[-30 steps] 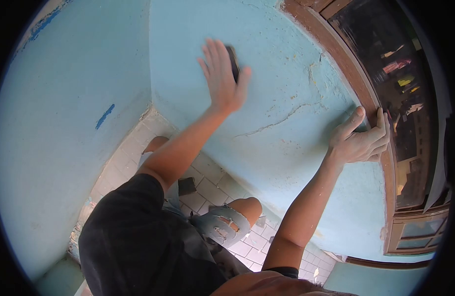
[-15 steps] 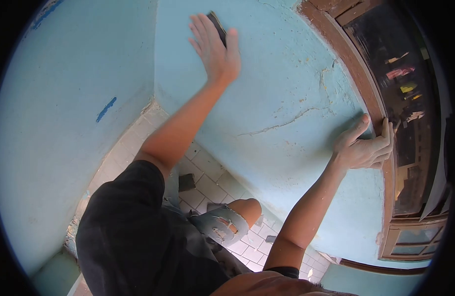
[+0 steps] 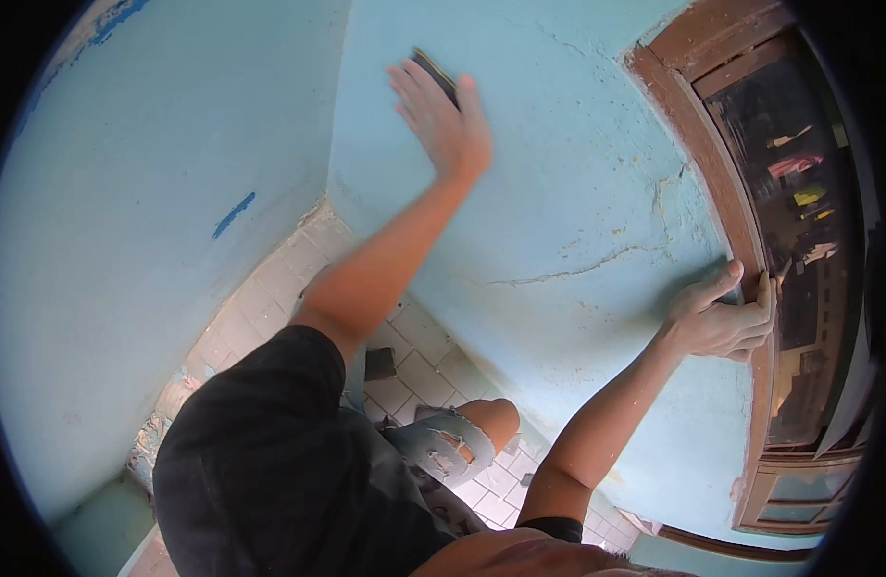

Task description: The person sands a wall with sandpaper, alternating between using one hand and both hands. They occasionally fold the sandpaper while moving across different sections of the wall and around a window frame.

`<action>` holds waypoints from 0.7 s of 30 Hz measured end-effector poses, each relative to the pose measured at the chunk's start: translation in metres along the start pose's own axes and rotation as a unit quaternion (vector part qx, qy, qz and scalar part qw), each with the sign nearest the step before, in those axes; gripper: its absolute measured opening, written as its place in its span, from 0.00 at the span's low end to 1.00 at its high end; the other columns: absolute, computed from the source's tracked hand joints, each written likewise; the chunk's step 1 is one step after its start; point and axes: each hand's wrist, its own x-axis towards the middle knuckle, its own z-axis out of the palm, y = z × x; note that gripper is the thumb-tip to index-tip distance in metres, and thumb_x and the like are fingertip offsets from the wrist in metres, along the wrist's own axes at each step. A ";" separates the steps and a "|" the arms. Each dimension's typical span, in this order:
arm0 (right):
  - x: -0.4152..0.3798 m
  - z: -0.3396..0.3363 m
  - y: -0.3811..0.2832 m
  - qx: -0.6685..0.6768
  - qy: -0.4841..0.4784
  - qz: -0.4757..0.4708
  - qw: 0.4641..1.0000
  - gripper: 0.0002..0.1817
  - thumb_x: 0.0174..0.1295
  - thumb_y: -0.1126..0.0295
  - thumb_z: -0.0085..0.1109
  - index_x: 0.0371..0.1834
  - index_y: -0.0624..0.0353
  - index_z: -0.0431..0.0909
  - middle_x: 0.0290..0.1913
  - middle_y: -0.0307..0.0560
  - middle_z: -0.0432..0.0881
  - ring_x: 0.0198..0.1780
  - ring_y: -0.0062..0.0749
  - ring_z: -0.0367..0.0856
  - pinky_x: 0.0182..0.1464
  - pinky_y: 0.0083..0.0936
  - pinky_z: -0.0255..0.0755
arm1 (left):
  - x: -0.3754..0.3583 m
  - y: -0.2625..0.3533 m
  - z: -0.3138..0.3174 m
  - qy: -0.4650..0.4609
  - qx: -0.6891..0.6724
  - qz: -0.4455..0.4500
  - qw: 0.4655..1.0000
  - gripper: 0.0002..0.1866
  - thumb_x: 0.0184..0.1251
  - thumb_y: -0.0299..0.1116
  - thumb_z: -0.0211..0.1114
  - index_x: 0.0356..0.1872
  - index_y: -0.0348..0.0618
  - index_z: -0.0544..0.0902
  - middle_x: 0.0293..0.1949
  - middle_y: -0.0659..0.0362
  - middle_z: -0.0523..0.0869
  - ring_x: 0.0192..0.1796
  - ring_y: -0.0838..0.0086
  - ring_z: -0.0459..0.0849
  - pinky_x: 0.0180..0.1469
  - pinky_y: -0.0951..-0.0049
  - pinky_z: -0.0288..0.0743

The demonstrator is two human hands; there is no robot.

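My left hand (image 3: 445,130) lies nearly flat against the light blue wall (image 3: 529,154), high up, over a thin dark block (image 3: 435,77) whose edge shows between thumb and fingers. The hand presses this block to the wall. Lower and to the right, my right hand (image 3: 720,313) holds the brown wooden window frame (image 3: 700,144), fingers curled on its edge and thumb pointing up. A long crack (image 3: 577,269) runs across the plaster between the two hands.
Another blue wall (image 3: 174,125) with a dark blue mark (image 3: 233,214) meets this one at a corner on the left. Below are floor tiles (image 3: 419,375), a dark block (image 3: 379,363) and my bent knee (image 3: 491,423). Window glass (image 3: 789,221) shows reflections.
The view has shifted, so walls and window frame appear further right and lower. My left hand stays over the block on the wall; my right hand still holds the frame.
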 end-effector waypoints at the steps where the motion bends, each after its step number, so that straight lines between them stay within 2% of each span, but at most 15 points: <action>1: 0.002 0.001 -0.003 -0.003 0.009 0.018 1.000 0.41 0.73 0.25 0.40 0.58 0.52 0.82 0.53 0.38 0.84 0.64 0.35 0.76 0.62 0.42 0.58 | 0.004 0.003 0.005 0.032 -0.018 -0.031 0.999 0.50 0.82 0.59 0.47 0.82 0.22 0.38 0.83 0.27 0.33 0.85 0.31 0.30 0.80 0.31 0.21; 3: 0.002 0.000 -0.006 -0.010 0.003 0.031 0.999 0.41 0.73 0.25 0.40 0.57 0.52 0.83 0.53 0.38 0.85 0.64 0.35 0.76 0.62 0.43 0.58 | -0.092 0.018 0.004 -0.111 -0.014 0.032 0.993 0.54 0.82 0.63 0.46 0.81 0.22 0.35 0.81 0.24 0.30 0.84 0.32 0.26 0.80 0.32 0.19; 4: 0.001 -0.002 -0.004 -0.003 0.008 0.014 1.000 0.41 0.73 0.25 0.40 0.57 0.52 0.83 0.53 0.38 0.85 0.64 0.35 0.76 0.62 0.43 0.58 | -0.102 0.009 0.000 -0.115 -0.014 0.032 0.993 0.54 0.82 0.63 0.46 0.81 0.22 0.35 0.81 0.24 0.30 0.84 0.32 0.26 0.80 0.32 0.19; 6: 0.004 -0.002 0.000 0.004 0.015 -0.012 1.000 0.41 0.73 0.25 0.40 0.57 0.52 0.83 0.53 0.38 0.85 0.64 0.35 0.76 0.61 0.42 0.58 | -0.113 -0.004 -0.008 -0.225 0.044 0.073 0.971 0.56 0.81 0.64 0.46 0.80 0.19 0.34 0.80 0.20 0.29 0.84 0.30 0.24 0.79 0.31 0.17; 7: 0.003 -0.003 0.002 0.012 0.013 -0.028 0.999 0.41 0.73 0.25 0.40 0.57 0.52 0.83 0.53 0.38 0.85 0.64 0.35 0.75 0.61 0.43 0.58 | -0.088 -0.008 -0.011 -0.187 0.023 0.064 0.980 0.54 0.82 0.62 0.46 0.81 0.21 0.34 0.81 0.23 0.29 0.84 0.30 0.24 0.79 0.31 0.17; 8: 0.002 -0.005 0.005 0.021 0.007 -0.046 0.999 0.41 0.73 0.25 0.40 0.57 0.52 0.83 0.54 0.38 0.84 0.64 0.35 0.75 0.61 0.43 0.58 | -0.053 -0.011 -0.016 -0.132 0.031 0.021 0.991 0.51 0.83 0.59 0.44 0.82 0.23 0.34 0.83 0.28 0.30 0.85 0.35 0.25 0.81 0.36 0.18; 10: 0.001 -0.003 0.003 0.008 0.002 -0.031 0.999 0.41 0.73 0.25 0.39 0.57 0.52 0.83 0.55 0.39 0.84 0.65 0.35 0.75 0.62 0.43 0.58 | 0.022 -0.025 -0.020 -0.010 -0.019 -0.120 0.993 0.50 0.84 0.58 0.45 0.81 0.22 0.36 0.83 0.28 0.33 0.86 0.37 0.30 0.83 0.39 0.22; 13: -0.002 -0.001 -0.002 -0.003 -0.004 0.012 1.000 0.41 0.73 0.25 0.39 0.57 0.52 0.83 0.57 0.39 0.84 0.66 0.34 0.74 0.63 0.43 0.57 | 0.044 -0.024 -0.020 0.040 -0.037 -0.173 0.983 0.49 0.84 0.55 0.47 0.81 0.22 0.35 0.84 0.30 0.32 0.87 0.40 0.30 0.84 0.42 0.25; 14: -0.001 0.001 -0.005 -0.002 0.000 0.031 1.000 0.41 0.73 0.25 0.39 0.58 0.52 0.83 0.57 0.39 0.84 0.67 0.34 0.74 0.63 0.43 0.57 | 0.011 -0.024 -0.008 0.011 -0.012 -0.126 0.992 0.49 0.84 0.55 0.47 0.81 0.22 0.35 0.83 0.29 0.31 0.86 0.37 0.29 0.83 0.40 0.25; 15: 0.001 0.003 -0.007 0.001 0.003 0.032 0.999 0.41 0.73 0.25 0.39 0.58 0.52 0.83 0.57 0.39 0.84 0.67 0.34 0.74 0.63 0.43 0.57 | -0.032 -0.014 -0.008 -0.068 0.002 -0.069 0.995 0.49 0.84 0.53 0.46 0.81 0.21 0.32 0.82 0.27 0.28 0.85 0.36 0.25 0.83 0.39 0.21; 16: 0.000 0.002 -0.006 0.008 0.007 0.023 1.000 0.42 0.73 0.25 0.39 0.58 0.52 0.82 0.58 0.39 0.84 0.67 0.34 0.74 0.63 0.43 0.57 | -0.079 -0.007 -0.010 -0.152 -0.003 -0.015 0.988 0.51 0.82 0.51 0.50 0.80 0.21 0.29 0.80 0.23 0.25 0.83 0.31 0.21 0.80 0.34 0.17; 17: 0.000 0.000 -0.005 0.012 0.009 0.012 1.000 0.42 0.73 0.25 0.39 0.59 0.52 0.82 0.58 0.39 0.84 0.67 0.34 0.74 0.63 0.43 0.57 | -0.085 -0.012 -0.011 -0.153 -0.005 -0.015 0.988 0.51 0.82 0.51 0.50 0.80 0.21 0.29 0.80 0.23 0.25 0.83 0.31 0.21 0.80 0.34 0.17; 19: 0.001 -0.002 0.000 0.009 0.014 -0.021 1.000 0.41 0.73 0.25 0.41 0.59 0.52 0.82 0.57 0.38 0.85 0.65 0.34 0.76 0.61 0.43 0.58 | -0.092 -0.016 -0.020 -0.221 0.011 0.038 0.974 0.52 0.81 0.49 0.52 0.80 0.22 0.27 0.80 0.22 0.23 0.82 0.29 0.18 0.79 0.32 0.14; 21: 0.000 -0.005 0.007 0.004 0.016 -0.055 0.998 0.40 0.73 0.26 0.42 0.59 0.52 0.82 0.56 0.36 0.86 0.62 0.34 0.77 0.60 0.42 0.59 | -0.081 -0.024 -0.018 -0.205 0.012 -0.002 0.979 0.53 0.81 0.53 0.51 0.80 0.22 0.28 0.80 0.24 0.23 0.83 0.31 0.18 0.79 0.32 0.14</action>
